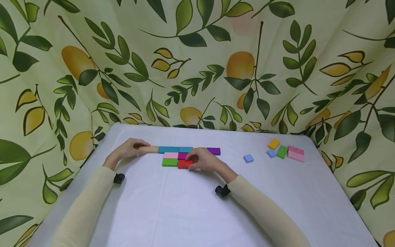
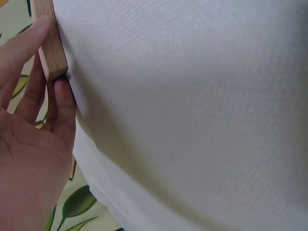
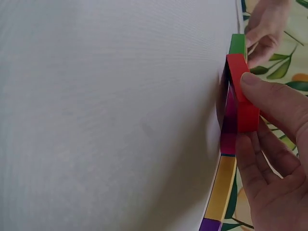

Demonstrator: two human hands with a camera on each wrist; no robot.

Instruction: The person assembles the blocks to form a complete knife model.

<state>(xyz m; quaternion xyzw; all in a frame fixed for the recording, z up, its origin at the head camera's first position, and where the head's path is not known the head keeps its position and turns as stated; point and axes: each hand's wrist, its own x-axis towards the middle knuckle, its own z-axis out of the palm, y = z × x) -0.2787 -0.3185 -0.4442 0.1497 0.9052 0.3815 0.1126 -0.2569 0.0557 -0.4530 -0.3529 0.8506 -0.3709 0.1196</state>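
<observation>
My left hand (image 1: 131, 149) holds the outer end of a plain wooden block (image 1: 152, 149) between thumb and fingers. That block forms the left end of a back row. Teal blocks (image 1: 168, 150), a yellow block (image 3: 221, 187) and a purple block (image 1: 213, 151) continue it rightward; my right hand partly covers the yellow one in the head view. In front lie a pink block (image 1: 170, 155) and a magenta block (image 1: 182, 156), then a green block (image 1: 169, 162). My right hand (image 1: 205, 160) pinches a red block (image 3: 243, 89), which sits just right of the green block.
To the right on the white-covered table (image 1: 172, 206) is a lone small blue block (image 1: 248, 158). Farther right are an orange-yellow block (image 1: 273, 143), another blue block (image 1: 271, 153), a green block (image 1: 282, 152) and pink blocks (image 1: 295, 153). A leaf-patterned curtain (image 1: 210, 85) hangs behind.
</observation>
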